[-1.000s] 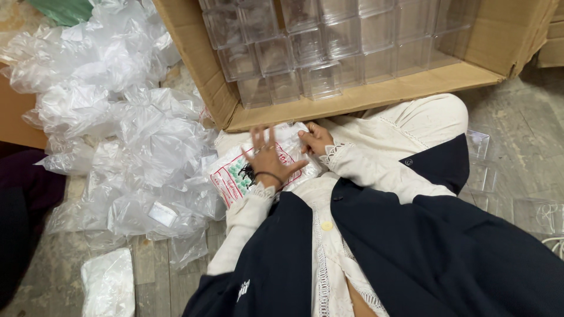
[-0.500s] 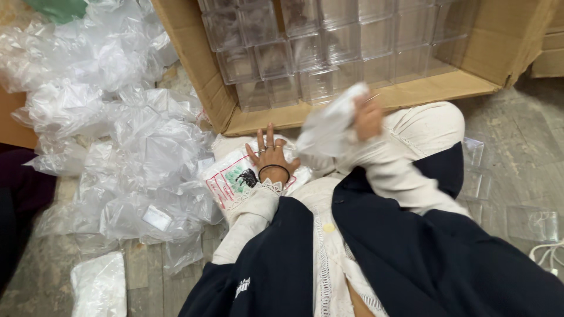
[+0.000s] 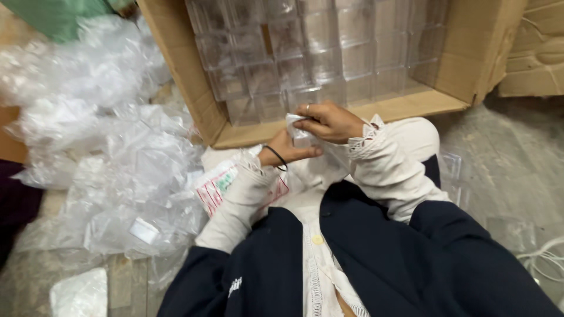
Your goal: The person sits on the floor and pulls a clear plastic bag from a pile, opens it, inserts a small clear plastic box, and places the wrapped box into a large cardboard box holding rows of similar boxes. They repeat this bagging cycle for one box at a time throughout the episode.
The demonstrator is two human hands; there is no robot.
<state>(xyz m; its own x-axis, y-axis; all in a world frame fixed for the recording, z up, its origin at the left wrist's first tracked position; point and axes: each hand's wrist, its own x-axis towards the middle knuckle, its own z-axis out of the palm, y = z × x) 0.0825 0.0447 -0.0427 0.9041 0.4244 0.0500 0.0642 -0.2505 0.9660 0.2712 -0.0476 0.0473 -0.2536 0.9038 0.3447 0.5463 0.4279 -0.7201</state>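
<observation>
Both hands meet over my lap, in front of a cardboard box. My right hand (image 3: 330, 122), with a ring on one finger, pinches the top of a small white packet (image 3: 298, 132). My left hand (image 3: 289, 151), a dark band at its wrist, holds the same packet from below. A white printed bag (image 3: 212, 186) with red and green marks lies under my left forearm. Much of the packet is hidden by the fingers.
An open cardboard box (image 3: 194, 88) holds several rows of clear plastic cases (image 3: 317, 53). A heap of crumpled clear plastic bags (image 3: 117, 164) spreads over the floor at left. A few loose clear cases (image 3: 453, 176) lie at right, beside more cardboard (image 3: 537, 53).
My right hand swung up with the white packet and came back down over my lap. My left hand left the printed bag and now grips the packet too.
</observation>
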